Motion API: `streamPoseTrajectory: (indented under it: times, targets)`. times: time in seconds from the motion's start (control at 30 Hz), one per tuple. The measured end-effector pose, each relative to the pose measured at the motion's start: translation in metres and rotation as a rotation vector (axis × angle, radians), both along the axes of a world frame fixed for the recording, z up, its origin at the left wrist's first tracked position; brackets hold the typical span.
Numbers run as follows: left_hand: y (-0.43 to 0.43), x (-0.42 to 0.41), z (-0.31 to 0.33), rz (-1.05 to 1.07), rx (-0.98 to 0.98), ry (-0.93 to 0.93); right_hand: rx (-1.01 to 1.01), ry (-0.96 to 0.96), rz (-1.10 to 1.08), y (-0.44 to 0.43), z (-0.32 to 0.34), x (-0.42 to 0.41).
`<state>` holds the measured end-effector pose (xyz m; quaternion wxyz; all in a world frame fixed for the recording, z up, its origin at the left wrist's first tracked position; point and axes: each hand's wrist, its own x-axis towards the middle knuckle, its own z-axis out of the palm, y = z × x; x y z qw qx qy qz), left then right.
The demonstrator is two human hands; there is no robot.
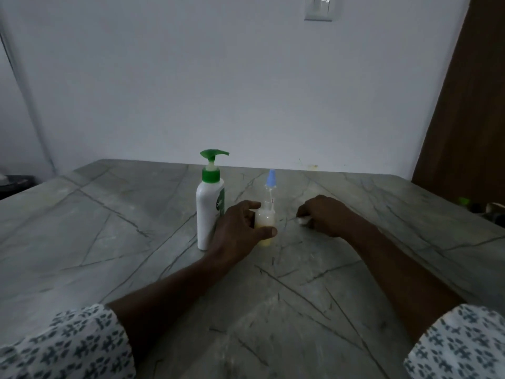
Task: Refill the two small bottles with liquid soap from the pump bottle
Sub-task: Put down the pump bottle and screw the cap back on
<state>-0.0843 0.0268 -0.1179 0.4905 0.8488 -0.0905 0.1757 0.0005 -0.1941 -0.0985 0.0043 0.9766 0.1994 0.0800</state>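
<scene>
A white pump bottle (209,212) with a green pump head stands upright on the grey marble table (109,228). Just to its right my left hand (240,228) grips a small clear bottle (264,218) holding some yellowish liquid; thumb and fingers curl round it. Behind that one stands a second small clear bottle (270,187) with a light blue cap. Further right my right hand (325,214) rests on the table, its fingers curled round a small white object (304,220), possibly a cap.
A white wall runs close behind the table's far edge. A brown wooden panel (470,105) stands at the right. Some small items, one green (463,201), lie at the table's right edge. My patterned sleeves (68,348) are at the bottom corners.
</scene>
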Motion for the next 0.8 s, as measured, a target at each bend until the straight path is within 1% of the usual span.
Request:
streamPoseTrajectory:
  times: [0.03,0.07,0.1,0.13,0.17,0.2,0.23,0.27,0.3,0.33,0.5,0.7,0.8]
  targets:
    - [-0.001,0.000,-0.001,-0.003,-0.005,0.003,-0.001,-0.035,-0.015,0.000,0.004,-0.004]
    - [-0.001,0.000,-0.002,-0.003,-0.009,0.006,0.045,-0.100,-0.016,0.000,0.010,-0.010]
    - [-0.001,0.001,-0.002,0.000,-0.012,0.010,0.178,-0.197,0.002,0.001,0.020,-0.016]
    - [-0.001,0.002,-0.003,0.004,-0.014,0.014,0.392,-0.310,0.030,0.003,0.032,-0.024]
    - [0.000,0.003,-0.003,0.010,-0.017,0.016,0.654,-0.409,0.061,0.006,0.044,-0.034]
    - [0.000,0.004,-0.002,0.015,-0.018,0.016,0.930,-0.443,0.107,0.011,0.056,-0.044]
    - [0.000,0.004,-0.001,0.019,-0.019,0.018,1.177,-0.399,0.182,0.017,0.065,-0.054]
    - [0.000,0.004,0.000,0.021,-0.018,0.020,1.368,-0.321,0.268,0.024,0.070,-0.061]
    - [0.000,0.004,0.001,0.021,-0.015,0.022,1.490,-0.257,0.327,0.031,0.073,-0.065]
    - [0.001,0.003,0.001,0.020,-0.014,0.023,1.558,-0.219,0.352,0.038,0.072,-0.067]
    - [0.001,0.003,0.001,0.012,-0.027,0.029,1.642,-0.165,0.336,0.052,0.065,-0.060]
    - [0.002,0.003,0.001,-0.006,-0.024,0.024,1.650,-0.117,0.348,0.048,0.066,-0.058]
    - [0.002,0.003,0.000,-0.012,-0.020,0.023,1.613,-0.093,0.346,0.048,0.063,-0.056]
